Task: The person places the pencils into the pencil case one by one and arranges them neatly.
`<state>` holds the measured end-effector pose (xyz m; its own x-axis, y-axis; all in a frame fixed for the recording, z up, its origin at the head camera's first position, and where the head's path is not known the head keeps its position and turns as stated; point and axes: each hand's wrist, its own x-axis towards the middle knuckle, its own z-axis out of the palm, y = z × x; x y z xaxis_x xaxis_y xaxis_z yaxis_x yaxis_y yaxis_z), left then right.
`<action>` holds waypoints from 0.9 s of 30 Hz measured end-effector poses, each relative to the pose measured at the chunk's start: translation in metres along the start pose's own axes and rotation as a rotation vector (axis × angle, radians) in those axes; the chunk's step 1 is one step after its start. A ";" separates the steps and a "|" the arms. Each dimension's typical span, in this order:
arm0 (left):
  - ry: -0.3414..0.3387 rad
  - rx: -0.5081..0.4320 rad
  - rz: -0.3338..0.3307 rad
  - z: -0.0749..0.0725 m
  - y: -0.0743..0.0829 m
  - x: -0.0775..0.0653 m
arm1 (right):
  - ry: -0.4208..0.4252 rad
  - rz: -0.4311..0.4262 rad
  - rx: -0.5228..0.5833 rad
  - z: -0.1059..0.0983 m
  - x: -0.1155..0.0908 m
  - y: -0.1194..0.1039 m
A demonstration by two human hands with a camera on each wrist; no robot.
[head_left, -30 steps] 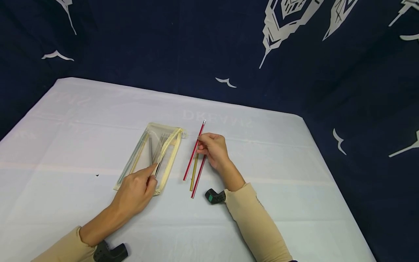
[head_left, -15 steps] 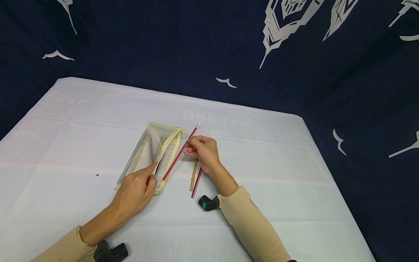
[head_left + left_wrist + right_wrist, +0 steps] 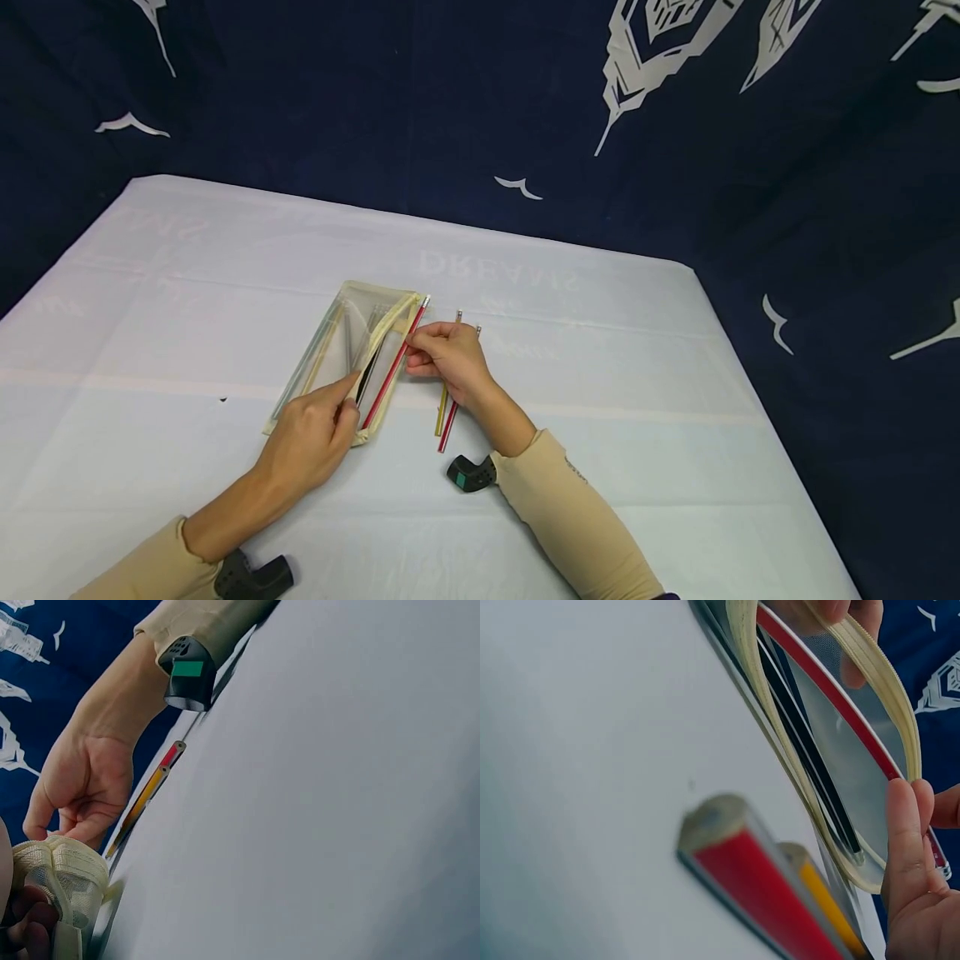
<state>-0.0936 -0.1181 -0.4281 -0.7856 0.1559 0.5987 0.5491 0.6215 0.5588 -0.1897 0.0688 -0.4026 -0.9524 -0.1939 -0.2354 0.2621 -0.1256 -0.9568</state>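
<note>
A see-through mesh pencil case (image 3: 408,329) with a cream zip lies slanted on the table, its zip undone. My left hand (image 3: 311,433) pinches the zip edge near its lower end and lifts it, which spreads the mouth. In my right hand (image 3: 453,358), thumb and fingers pinch a red pencil (image 3: 393,367) near its upper end. The pencil slants across the gap between the zip edges; in the right wrist view the red pencil (image 3: 840,694) lies between the two zip bands. Several pencils are inside, a black one (image 3: 810,750) among them.
Under and beside the right hand, a yellow pencil (image 3: 441,412) and another red pencil (image 3: 448,427) lie on the white-covered table (image 3: 600,375). A small dark speck (image 3: 222,400) is left of the case. Dark blue cloth (image 3: 375,100) hangs behind.
My right hand has moved left with the red pencil, from above the loose pencils to over the mouth of the pencil case. The left hand has stayed in place.
</note>
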 end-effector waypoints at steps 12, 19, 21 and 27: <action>0.020 -0.010 0.017 0.000 0.000 0.001 | -0.059 0.110 -0.019 0.001 0.003 0.000; 0.023 -0.007 0.020 0.000 0.000 0.003 | -0.102 0.115 -0.036 0.003 0.002 0.000; 0.023 -0.004 0.019 0.000 0.000 0.003 | -0.126 0.115 -0.046 0.004 0.002 0.000; 0.019 0.002 0.012 0.000 0.000 0.002 | -0.208 0.104 -0.058 0.006 0.000 -0.001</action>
<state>-0.0954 -0.1176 -0.4269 -0.7734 0.1489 0.6162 0.5579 0.6213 0.5501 -0.1891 0.0628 -0.4006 -0.8665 -0.3995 -0.2992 0.3425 -0.0399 -0.9387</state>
